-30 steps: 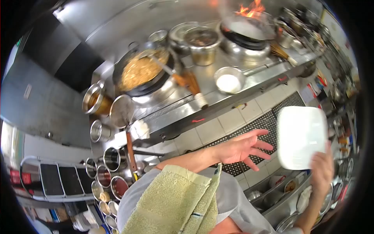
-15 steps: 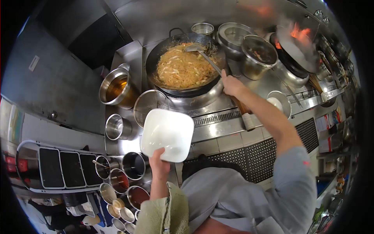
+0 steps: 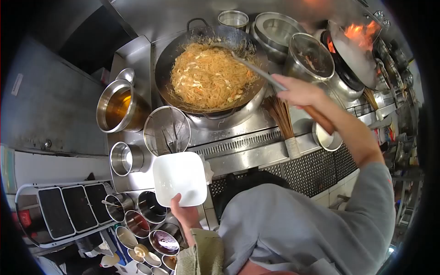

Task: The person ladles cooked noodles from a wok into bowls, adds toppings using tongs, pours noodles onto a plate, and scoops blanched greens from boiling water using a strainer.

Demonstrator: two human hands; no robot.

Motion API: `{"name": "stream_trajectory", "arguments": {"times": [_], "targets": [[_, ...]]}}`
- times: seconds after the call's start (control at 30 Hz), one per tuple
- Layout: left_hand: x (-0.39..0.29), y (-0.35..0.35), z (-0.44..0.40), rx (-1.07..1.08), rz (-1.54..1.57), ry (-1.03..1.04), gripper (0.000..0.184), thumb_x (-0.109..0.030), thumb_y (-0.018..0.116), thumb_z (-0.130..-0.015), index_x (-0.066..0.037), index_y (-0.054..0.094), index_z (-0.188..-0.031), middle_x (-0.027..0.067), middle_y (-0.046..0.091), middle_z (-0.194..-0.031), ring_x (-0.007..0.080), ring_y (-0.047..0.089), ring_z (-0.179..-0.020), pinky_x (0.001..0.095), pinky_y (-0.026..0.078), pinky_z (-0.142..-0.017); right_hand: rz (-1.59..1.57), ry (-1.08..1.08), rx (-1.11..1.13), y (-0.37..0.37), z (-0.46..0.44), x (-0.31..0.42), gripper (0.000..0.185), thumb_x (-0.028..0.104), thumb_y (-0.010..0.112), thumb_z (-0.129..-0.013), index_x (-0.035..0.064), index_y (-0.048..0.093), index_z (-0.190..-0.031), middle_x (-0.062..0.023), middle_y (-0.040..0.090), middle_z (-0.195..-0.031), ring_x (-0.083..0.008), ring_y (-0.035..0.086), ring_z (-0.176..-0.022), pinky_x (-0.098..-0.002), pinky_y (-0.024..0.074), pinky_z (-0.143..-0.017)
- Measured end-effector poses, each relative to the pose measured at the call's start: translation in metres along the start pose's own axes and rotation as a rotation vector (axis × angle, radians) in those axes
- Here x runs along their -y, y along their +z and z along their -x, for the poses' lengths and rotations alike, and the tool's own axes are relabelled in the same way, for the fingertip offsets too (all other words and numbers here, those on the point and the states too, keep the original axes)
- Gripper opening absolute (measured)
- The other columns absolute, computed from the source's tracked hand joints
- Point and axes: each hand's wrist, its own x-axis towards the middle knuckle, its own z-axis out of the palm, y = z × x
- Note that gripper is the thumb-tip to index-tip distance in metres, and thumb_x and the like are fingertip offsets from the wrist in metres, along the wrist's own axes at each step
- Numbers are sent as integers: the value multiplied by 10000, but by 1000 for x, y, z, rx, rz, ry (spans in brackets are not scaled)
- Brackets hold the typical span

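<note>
Head view: a broad mound of noodles (image 3: 208, 75) lies in the black wok (image 3: 163, 78), piled nearer its left side and close to the near rim. At the wok's far side, the head of a long-handled wok tool (image 3: 256, 71) meets the noodles, too blurred to show how deep it sits. The right hand (image 3: 300, 90) is wrapped around the handle, the wooden end jutting out behind it. Working the tool well probably means sliding its edge low along the curved wall, lifting strands rather than chopping them, with slow strokes where the mound nears the rim and the forearm clear of hot metal.

Nearer the body, the left hand (image 3: 184, 211) grasps a white bowl (image 3: 180, 178) by its near edge, thumb over the rim. A level bowl and a thumb high on the rim would likely be cleanest.

Just beyond the bowl is a round strainer (image 3: 167, 130); a bamboo brush (image 3: 279, 117) rests on the steel bench (image 3: 247, 149). Flames (image 3: 362, 35) rise at another burner, well apart to the right.
</note>
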Motion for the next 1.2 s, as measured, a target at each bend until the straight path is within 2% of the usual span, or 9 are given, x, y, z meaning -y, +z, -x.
{"name": "stream_trajectory", "arguments": {"times": [0.23,0.33,0.37,0.43,0.7,0.9,0.93,1.07,1.2], "targets": [[8,28,-13,4,-47,-28,559,-150,514,-767,-12,441,-1304,128,546,-1205,277,561,-1094,409,478,-907,135,46,-156,-7,-37,-17,628,91,527,-879,91,252,-1443,-51,532,-749,-116,450,-409,-263,390,-353],[5,32,-17,26,-86,-10,553,-193,504,-799,-18,428,-1318,132,538,-1225,281,554,-1110,412,478,-908,-935,138,263,14,-35,-14,498,69,497,-911,108,344,-1383,26,390,-669,-31,375,-436,-198,318,-323],[3,33,-16,24,-92,-11,553,-193,504,-799,-18,428,-1318,132,538,-1225,281,554,-1110,412,478,-908,-941,141,266,18,-31,-20,498,69,497,-911,108,344,-1383,26,390,-669,-31,375,-436,-198,318,-323],[-2,42,-17,14,-58,15,560,-241,483,-832,-21,401,-1342,140,524,-1257,286,541,-1140,419,470,-923,-1656,74,461,21,-27,-37,281,81,507,-927,90,424,-1196,27,413,-669,5,367,-436,-165,314,-326],[-33,65,-20,119,-19,88,565,-314,454,-925,-15,331,-1388,141,484,-1317,285,498,-1197,433,426,-982,-2300,-2,637,17,10,-2,306,70,427,-966,-51,358,-1238,-10,392,-740,-20,416,-469,-167,358,-329],[-39,61,-14,131,18,88,481,-283,471,-941,-17,410,-1337,112,540,-1276,264,544,-1153,426,463,-952,-2298,18,643,0,34,19,248,59,420,-960,-47,369,-1179,-18,418,-725,-30,454,-476,-169,380,-320],[-40,57,-13,171,1,79,554,-268,446,-930,-7,304,-1398,147,459,-1349,309,480,-1220,462,416,-1003,-2185,-69,595,1,46,24,277,71,433,-960,-42,368,-1204,-18,427,-726,-38,469,-472,-182,358,-290],[-40,44,-14,229,57,30,555,-254,448,-931,-16,298,-1409,145,440,-1379,311,464,-1243,469,407,-1011,-1709,-356,307,41,40,-6,516,126,490,-955,173,276,-1423,13,411,-716,-11,342,-433,-159,251,-289],[-40,34,-15,206,-13,-27,556,-302,458,-950,-19,312,-1405,134,455,-1365,301,469,-1240,461,414,-1012,-1618,-132,88,64,20,13,405,97,484,-952,152,347,-1329,31,386,-722,3,311,-423,-160,260,-298]]}}
